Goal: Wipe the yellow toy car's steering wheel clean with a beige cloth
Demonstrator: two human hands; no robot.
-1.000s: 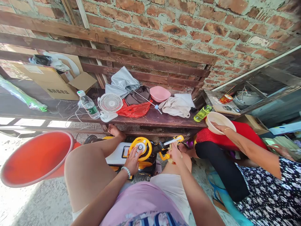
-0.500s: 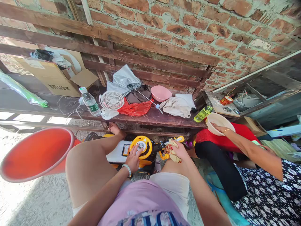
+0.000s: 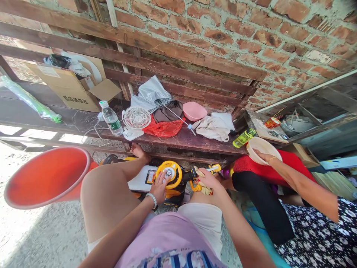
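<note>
My left hand (image 3: 160,189), with a pale bead bracelet on its wrist, rests on the yellow steering wheel (image 3: 176,181) of a ride-on toy car (image 3: 138,184). Its fingers lie stretched over the lower left rim and the hub. In my right hand (image 3: 208,179), above my right thigh, is a cream-coloured piece with red bits (image 3: 206,190). It looks like food, but its exact kind is unclear. The fingers are closed around it and hide much of it. Just beyond that hand is a yellow-ended black part (image 3: 214,168) beside the car.
A large red bucket (image 3: 47,178) stands left of my knee. The dark wooden bench (image 3: 167,144) holds a bottle (image 3: 111,119), a fan (image 3: 136,119), an umbrella (image 3: 153,91) and a pink bowl (image 3: 194,111). At right, another person's hand (image 3: 263,154) is in a cream bowl (image 3: 275,152).
My right hand has turned over the cream-and-red piece and now covers more of it. My left hand keeps its place on the wheel. The whole view has shifted slightly.
</note>
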